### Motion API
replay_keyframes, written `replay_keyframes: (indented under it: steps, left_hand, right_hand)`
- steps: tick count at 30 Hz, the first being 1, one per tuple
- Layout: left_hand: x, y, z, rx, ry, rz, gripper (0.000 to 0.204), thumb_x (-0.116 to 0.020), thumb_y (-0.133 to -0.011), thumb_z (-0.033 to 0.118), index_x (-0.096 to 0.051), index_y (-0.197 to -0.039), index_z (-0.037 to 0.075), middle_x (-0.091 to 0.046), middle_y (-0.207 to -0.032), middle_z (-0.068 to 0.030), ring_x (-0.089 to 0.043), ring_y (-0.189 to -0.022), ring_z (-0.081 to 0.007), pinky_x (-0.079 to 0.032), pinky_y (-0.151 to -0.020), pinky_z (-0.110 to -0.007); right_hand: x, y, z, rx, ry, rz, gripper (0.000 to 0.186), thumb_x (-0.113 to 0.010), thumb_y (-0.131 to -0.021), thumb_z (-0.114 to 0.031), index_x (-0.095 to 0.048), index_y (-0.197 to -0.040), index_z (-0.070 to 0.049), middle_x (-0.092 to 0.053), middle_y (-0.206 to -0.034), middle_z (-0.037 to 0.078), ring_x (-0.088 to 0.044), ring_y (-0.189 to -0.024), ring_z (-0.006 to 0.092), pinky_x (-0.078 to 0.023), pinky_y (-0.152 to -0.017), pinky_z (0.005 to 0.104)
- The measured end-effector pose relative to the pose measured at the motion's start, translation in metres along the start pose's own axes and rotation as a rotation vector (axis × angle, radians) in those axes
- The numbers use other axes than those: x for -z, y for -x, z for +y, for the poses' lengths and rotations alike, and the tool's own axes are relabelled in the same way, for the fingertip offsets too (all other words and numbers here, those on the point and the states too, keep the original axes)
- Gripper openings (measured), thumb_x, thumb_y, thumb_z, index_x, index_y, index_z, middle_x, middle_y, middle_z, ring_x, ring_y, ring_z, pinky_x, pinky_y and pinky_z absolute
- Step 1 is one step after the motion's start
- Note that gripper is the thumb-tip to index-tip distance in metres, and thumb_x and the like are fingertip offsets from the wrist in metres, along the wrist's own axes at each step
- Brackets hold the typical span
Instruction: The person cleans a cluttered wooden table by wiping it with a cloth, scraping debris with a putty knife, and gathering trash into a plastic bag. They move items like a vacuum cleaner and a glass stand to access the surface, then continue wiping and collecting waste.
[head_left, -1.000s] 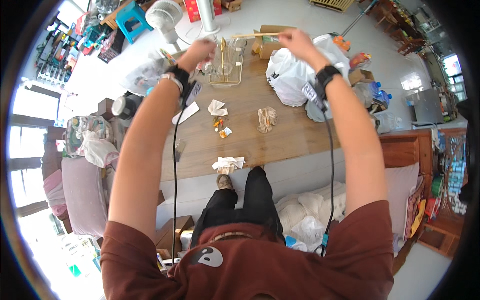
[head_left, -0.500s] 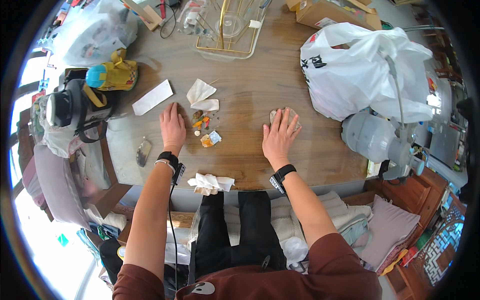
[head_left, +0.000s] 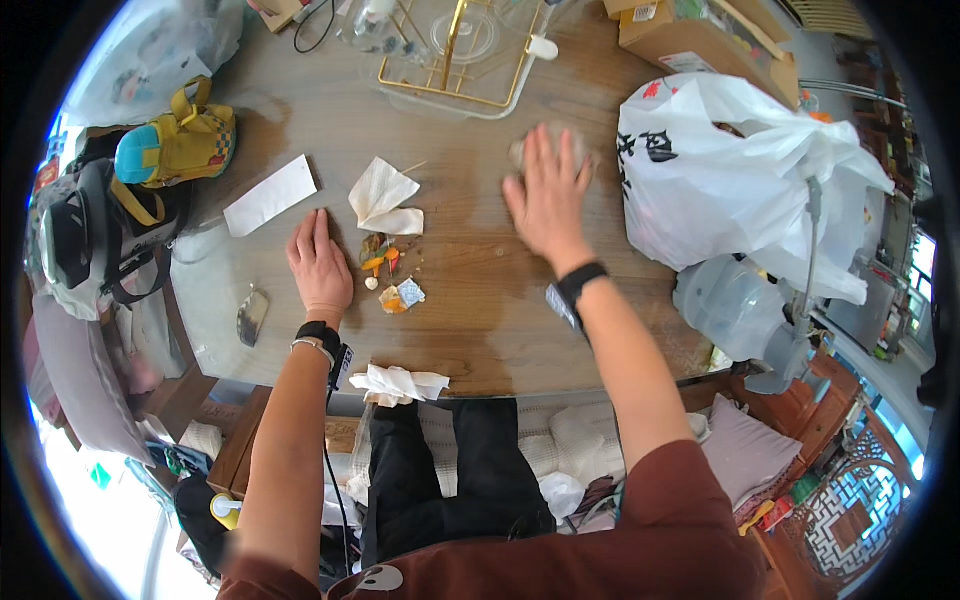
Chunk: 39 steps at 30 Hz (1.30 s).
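Where your right hand (head_left: 550, 200) lies: palm down toward the far side of the wooden table (head_left: 480, 340), fingers and thumb spread, the fingers over a beige cloth (head_left: 517, 152).
Beige cloth: partly hidden under your right fingers, its blurred edges showing around them; it sits on the near side of the gold wire rack (head_left: 450, 62) and left of the white plastic bag (head_left: 740, 165).
Where your left hand (head_left: 320, 270) rests: flat on the tabletop, fingers held close together and slightly bent.
Black wristband (head_left: 580, 283): around your right wrist; a matching one circles the left.
Orange scraps (head_left: 378, 264): a small pile just right of your left hand, with a blue-and-white scrap (head_left: 411, 291) at its near side.
Folded napkin (head_left: 380, 195): on the far side of the pile, between your two hands.
White paper strip (head_left: 270, 196): lying slantwise, far and left of your left hand.
Dark translucent piece (head_left: 252, 318): left of your left wrist.
Crumpled tissues (head_left: 400, 384): at the near edge, by your legs.
Yellow-and-turquoise pouch (head_left: 190, 145): toward the far left.
Clear plastic jug (head_left: 730, 305): on the right, just nearer you than the plastic bag.
Cardboard box (head_left: 690, 45): at the far right, beyond that bag.
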<state>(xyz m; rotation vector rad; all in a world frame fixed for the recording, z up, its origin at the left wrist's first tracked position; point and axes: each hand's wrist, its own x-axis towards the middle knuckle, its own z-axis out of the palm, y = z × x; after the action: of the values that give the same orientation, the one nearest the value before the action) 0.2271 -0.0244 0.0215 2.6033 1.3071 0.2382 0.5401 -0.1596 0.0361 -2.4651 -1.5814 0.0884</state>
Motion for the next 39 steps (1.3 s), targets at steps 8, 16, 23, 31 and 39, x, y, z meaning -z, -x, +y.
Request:
replay_keyframes:
  steps: [8, 16, 23, 31, 39]
  left_hand:
    - [-0.001, 0.001, -0.001, 0.044, 0.004, -0.039, 0.05, -0.049, -0.091, 0.008, -0.045, -0.141, 0.005, -0.045, -0.141, -0.0124, -0.039, -0.127, -0.0351, -0.031, -0.11, -0.046]
    - [0.0, 0.001, -0.002, 0.051, -0.006, -0.046, 0.053, -0.053, -0.088, 0.009, -0.047, -0.141, 0.007, -0.045, -0.141, -0.0095, -0.04, -0.127, -0.0324, -0.032, -0.109, -0.045]
    - [0.002, 0.0, -0.001, 0.057, -0.013, -0.051, 0.054, -0.055, -0.087, 0.009, -0.048, -0.14, 0.008, -0.046, -0.14, -0.0085, -0.041, -0.127, -0.0316, -0.033, -0.109, -0.045]
    - [-0.002, 0.002, -0.004, 0.026, -0.019, -0.018, 0.054, -0.054, -0.087, 0.01, -0.047, -0.141, 0.009, -0.046, -0.141, -0.0072, -0.04, -0.127, -0.0318, -0.033, -0.108, -0.045]
    - [-0.002, 0.0, -0.002, 0.04, -0.002, -0.022, 0.053, -0.053, -0.087, 0.01, -0.047, -0.141, 0.009, -0.046, -0.141, -0.0079, -0.04, -0.127, -0.0321, -0.032, -0.109, -0.045]
  right_hand:
    - [-0.015, -0.075, 0.026, -0.006, 0.127, 0.021, 0.063, -0.046, -0.095, -0.038, -0.039, -0.145, 0.0, -0.029, -0.157, 0.014, -0.021, -0.144, 0.0418, -0.019, -0.111, 0.0648]
    - [0.003, 0.008, -0.036, 0.022, 0.036, -0.17, 0.063, -0.046, -0.096, -0.035, -0.035, -0.147, 0.0, -0.022, -0.16, 0.014, -0.013, -0.147, 0.0394, -0.013, -0.114, 0.0645]
    - [0.017, 0.093, -0.05, 0.235, -0.038, -0.58, 0.07, -0.053, -0.093, -0.047, -0.037, -0.147, -0.005, -0.029, -0.157, 0.011, -0.018, -0.145, 0.0416, -0.015, -0.114, 0.0634]
    - [-0.016, 0.016, -0.024, -0.173, 0.077, -0.093, 0.07, -0.048, -0.096, -0.045, -0.035, -0.147, 0.0, -0.022, -0.16, 0.014, -0.014, -0.146, 0.044, -0.015, -0.112, 0.0652]
    - [0.02, 0.204, -0.079, 0.176, 0.006, -0.371, 0.074, -0.054, -0.091, -0.053, -0.04, -0.146, -0.006, -0.023, -0.16, 0.011, -0.014, -0.146, 0.0414, -0.02, -0.11, 0.0676]
